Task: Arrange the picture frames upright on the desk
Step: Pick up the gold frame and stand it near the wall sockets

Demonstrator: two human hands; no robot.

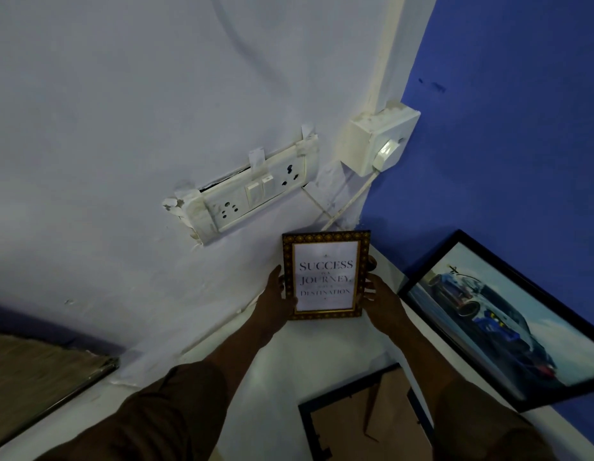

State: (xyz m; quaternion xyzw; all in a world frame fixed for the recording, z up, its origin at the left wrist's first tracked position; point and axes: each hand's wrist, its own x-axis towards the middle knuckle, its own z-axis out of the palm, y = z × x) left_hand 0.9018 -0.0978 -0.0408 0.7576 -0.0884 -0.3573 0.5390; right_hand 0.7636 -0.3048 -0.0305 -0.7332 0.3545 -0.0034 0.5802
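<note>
A small gold-patterned picture frame (326, 275) with a "Success is a journey" print stands upright in the corner where the pale wall meets the blue wall. My left hand (279, 296) grips its left edge and my right hand (377, 291) grips its right edge. A large black frame with a blue car picture (508, 322) leans upright against the blue wall to the right. Another black frame (365, 424) lies face down on the white desk (272, 377) near me, its cardboard back and stand showing, partly hidden by my right arm.
A taped switch-and-socket plate (249, 191) and a white plug box (382, 141) with a cable sit on the wall above the small frame. A dark wood-toned framed panel (39, 380) rests at the far left of the desk.
</note>
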